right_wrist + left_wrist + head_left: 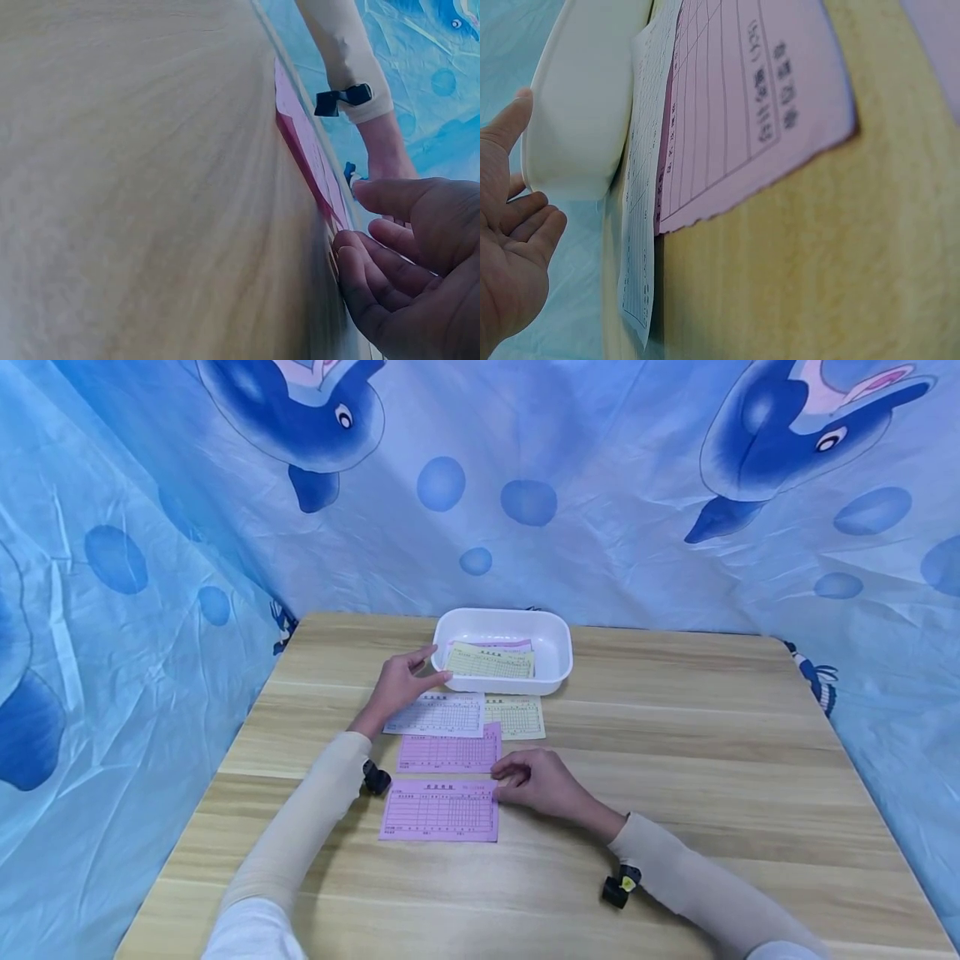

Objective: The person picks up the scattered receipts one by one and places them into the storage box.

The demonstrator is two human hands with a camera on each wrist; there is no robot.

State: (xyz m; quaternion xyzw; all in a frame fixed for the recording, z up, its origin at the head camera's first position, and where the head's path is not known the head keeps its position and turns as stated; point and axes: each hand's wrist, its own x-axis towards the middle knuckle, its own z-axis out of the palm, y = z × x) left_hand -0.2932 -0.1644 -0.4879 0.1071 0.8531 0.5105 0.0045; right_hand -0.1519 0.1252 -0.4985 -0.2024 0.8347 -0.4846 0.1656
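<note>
My left hand (397, 689) is at the left front corner of a white plastic basin (557, 647), thumb and extended fingers touching its outer wall. In the left wrist view the thumb tip lies along the rim of the basin (585, 97). At the right edge of the nearest pink printed slip (438, 814) is my right hand (543, 783), its fingers loosely bent and thumb apart from them. The right wrist view shows those fingertips beside the pink paper (300, 127). A second pink slip (450, 756) lies behind the nearest one, partly under a pale bluish-white slip (438, 717).
A pale yellow slip (517, 718) lies in front of the basin, overlapped by the bluish-white one. Inside the basin a yellow slip (491, 664) rests over a pink slip (517, 645). Blue dolphin-print cloth (600, 568) hangs behind the wooden table (712, 760).
</note>
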